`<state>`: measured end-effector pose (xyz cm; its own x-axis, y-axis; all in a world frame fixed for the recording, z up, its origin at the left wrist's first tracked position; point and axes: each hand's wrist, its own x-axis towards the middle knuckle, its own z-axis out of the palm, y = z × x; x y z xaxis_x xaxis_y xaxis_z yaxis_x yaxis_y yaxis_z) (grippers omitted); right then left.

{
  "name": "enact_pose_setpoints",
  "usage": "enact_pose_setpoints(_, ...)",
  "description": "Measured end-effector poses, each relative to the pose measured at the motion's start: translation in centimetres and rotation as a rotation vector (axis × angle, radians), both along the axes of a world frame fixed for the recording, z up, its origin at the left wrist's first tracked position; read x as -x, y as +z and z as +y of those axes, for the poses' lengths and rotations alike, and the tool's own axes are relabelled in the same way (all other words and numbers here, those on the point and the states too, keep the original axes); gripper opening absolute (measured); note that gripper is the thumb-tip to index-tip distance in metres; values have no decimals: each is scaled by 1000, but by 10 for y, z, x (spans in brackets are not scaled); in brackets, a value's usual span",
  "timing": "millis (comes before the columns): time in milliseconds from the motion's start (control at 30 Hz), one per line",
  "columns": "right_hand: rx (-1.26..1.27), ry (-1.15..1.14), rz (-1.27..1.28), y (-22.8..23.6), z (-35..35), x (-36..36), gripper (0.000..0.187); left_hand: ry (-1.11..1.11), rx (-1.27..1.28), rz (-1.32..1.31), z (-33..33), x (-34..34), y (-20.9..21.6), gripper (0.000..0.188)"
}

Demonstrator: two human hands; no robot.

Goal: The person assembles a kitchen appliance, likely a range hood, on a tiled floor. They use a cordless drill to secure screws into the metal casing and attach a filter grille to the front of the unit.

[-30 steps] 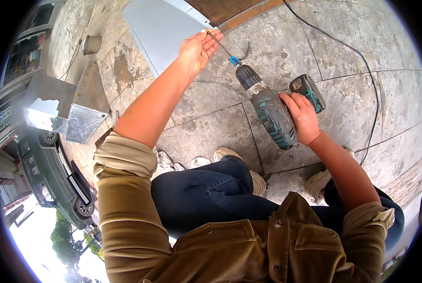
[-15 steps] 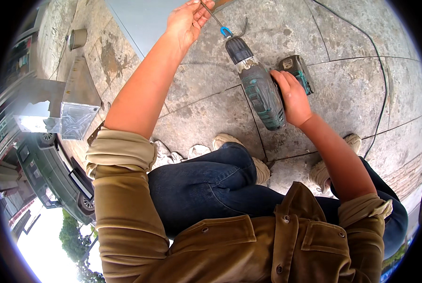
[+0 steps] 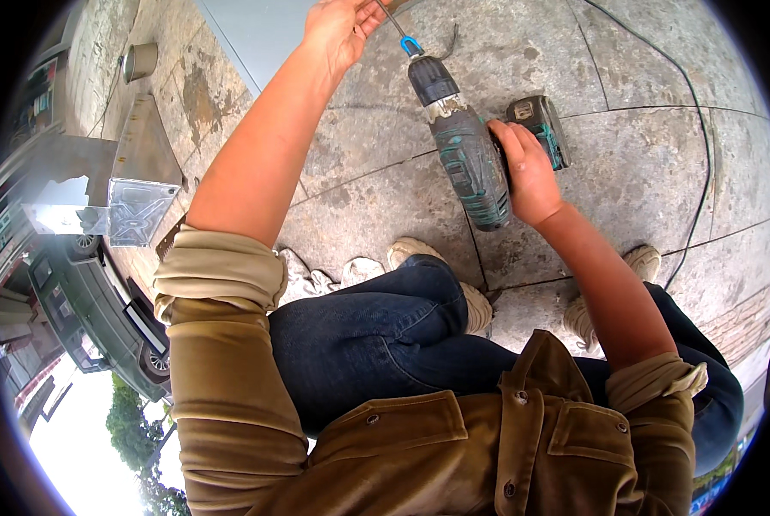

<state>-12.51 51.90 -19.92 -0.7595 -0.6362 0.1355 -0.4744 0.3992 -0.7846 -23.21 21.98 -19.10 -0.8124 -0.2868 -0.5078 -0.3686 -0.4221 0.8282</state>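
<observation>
My right hand (image 3: 534, 172) is wrapped round the grip of a cordless drill (image 3: 472, 163), a scuffed black and teal tool. Its black chuck (image 3: 433, 79) points up and left, away from me. A long thin bit (image 3: 393, 21) with a blue ring (image 3: 411, 46) near the chuck runs out of it. At the bit's far end is my left hand (image 3: 342, 34), fingers curled in at the shaft; the picture's top edge cuts off part of that hand. The drill's battery (image 3: 538, 129) shows beyond my right knuckles. A grey panel (image 3: 260, 30) lies under and beside my left hand.
On the left are a bent sheet-metal piece (image 3: 144, 202), a round tin (image 3: 140, 63) and a parked dark green vehicle (image 3: 97, 310). A black cable (image 3: 690, 95) curves over the concrete slabs at right. Pale gloves or rags (image 3: 303, 279) lie by my shoe (image 3: 415, 251).
The drill and my right hand have shifted slightly left. My left hand sits a little higher at the top edge, and the bit stays beside its fingers.
</observation>
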Motion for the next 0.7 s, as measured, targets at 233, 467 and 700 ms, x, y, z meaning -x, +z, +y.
enact_pose_setpoints(233,52,-73,-43,3,0,1,42,-159,319,-72,-22,1,-5,16)
enact_pose_setpoints(467,59,-98,-101,0,4,5,35,-453,1598,270,-28,-3,11,18)
enact_pose_setpoints(700,30,-123,-105,-4,5,4,32,-498,1520,154,-26,-1,21,21)
